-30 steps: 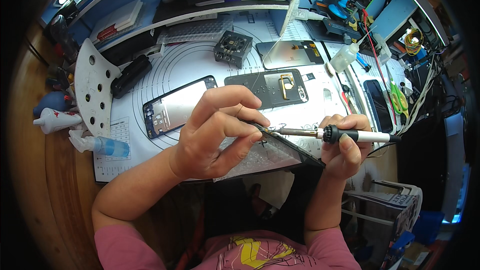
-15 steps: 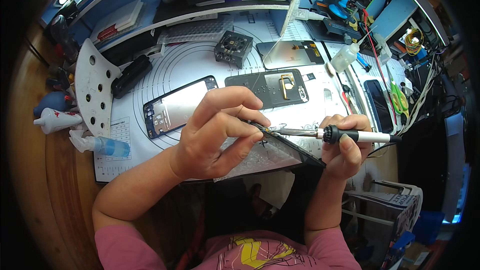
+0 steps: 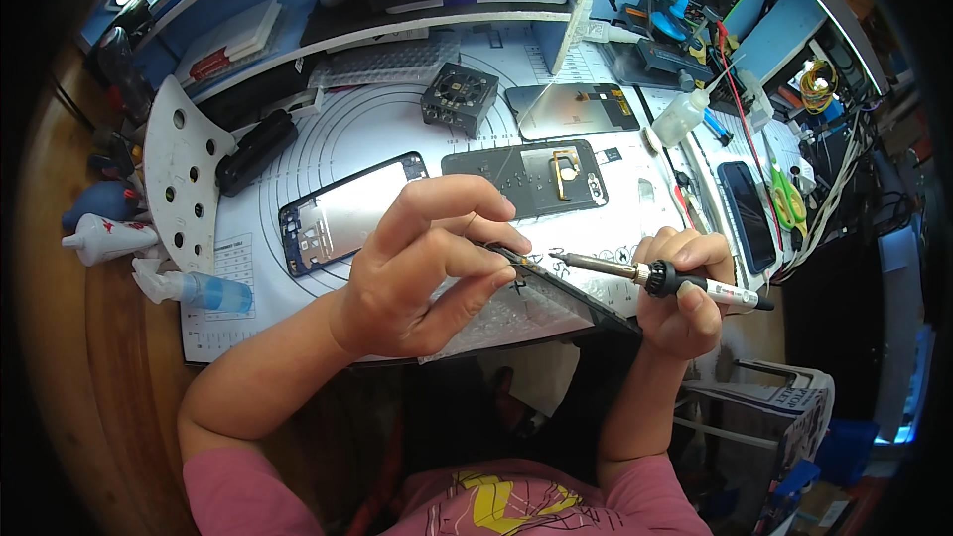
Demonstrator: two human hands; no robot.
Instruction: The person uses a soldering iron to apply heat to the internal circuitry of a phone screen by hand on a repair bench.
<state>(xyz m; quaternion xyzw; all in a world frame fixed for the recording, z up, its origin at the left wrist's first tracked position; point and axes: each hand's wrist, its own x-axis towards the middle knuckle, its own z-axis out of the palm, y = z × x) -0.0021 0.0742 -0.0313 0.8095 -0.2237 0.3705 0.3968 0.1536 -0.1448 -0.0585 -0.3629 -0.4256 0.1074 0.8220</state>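
— Hardly anything has moved since a second ago, has it?

— Barely. Both hands sit where they were; the soldering iron (image 3: pixel 655 275) lies at the same slant, tip toward the left hand.

— What is the left hand doing?

— The left hand (image 3: pixel 427 268) is curled over the near edge of a dark, flat phone panel (image 3: pixel 561 298), fingers bent and thumb pressed toward them, pinching something thin at the panel's upper edge. What exactly sits between the fingertips I cannot tell — it is too small.

— And the right?

— The right hand (image 3: pixel 680 298) is closed round the black grip of the soldering iron, fist-like, with the white handle sticking out to the right. The metal tip points left and hovers just beside the left fingertips, over the panel; whether it touches, I cannot say.

— Where is the panel?

— At the near edge of the white work mat (image 3: pixel 347 134), tilted, partly overhanging the desk toward the person.

— What lies around it?

— Beyond the hands, a phone frame with a silvery inside (image 3: pixel 342 213) lies on the mat to the left, and a dark phone back with a gold part (image 3: pixel 541 177) lies to its right. Farther back stands a small black fan (image 3: pixel 459 94), and a clear squeeze bottle (image 3: pixel 683 114) stands to the right. At the far left a blue spray bottle (image 3: pixel 194 288) lies on its side just beside the mat.
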